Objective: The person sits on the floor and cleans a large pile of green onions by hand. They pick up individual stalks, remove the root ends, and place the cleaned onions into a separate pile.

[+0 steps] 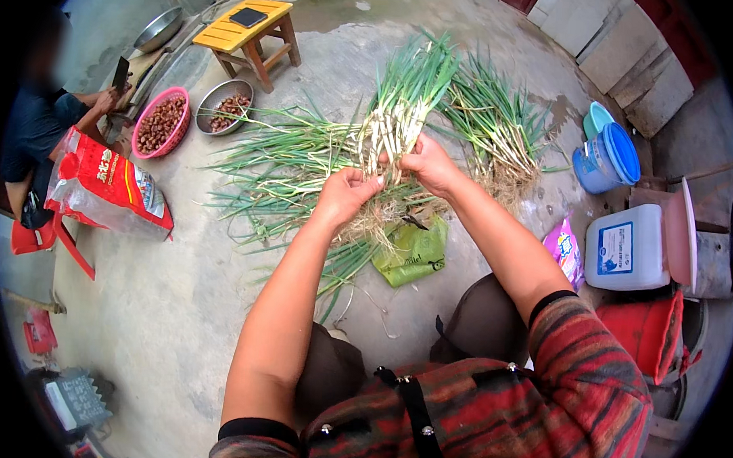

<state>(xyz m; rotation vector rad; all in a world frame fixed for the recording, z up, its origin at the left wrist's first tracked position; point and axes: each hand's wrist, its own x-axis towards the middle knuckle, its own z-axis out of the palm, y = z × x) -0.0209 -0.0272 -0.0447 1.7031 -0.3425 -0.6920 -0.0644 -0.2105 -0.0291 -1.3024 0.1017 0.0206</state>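
Both my hands hold a bundle of green onions [401, 115] by its root end, the leaves pointing away from me. My left hand [346, 195] pinches at the left of the roots, and my right hand [430, 164] grips the bundle's right side. Under and left of the bundle lies a loose pile of green onions [284, 159] with tangled, pale roots. Another heap of green onions [497, 121] rests on the concrete to the right, roots towards me. A green plastic bag [415, 255] lies partly beneath the roots, just in front of my knees.
At left, a seated person [34, 114] holds a cleaver [121, 73] near a pink basket [185, 129] and a metal colander [202, 115], both holding brown bulbs or nuts. A red-and-clear sack [107, 186] and yellow stool [227, 44] stand nearby. Blue bucket [592, 167] and white jerrycan [651, 239] stand right.
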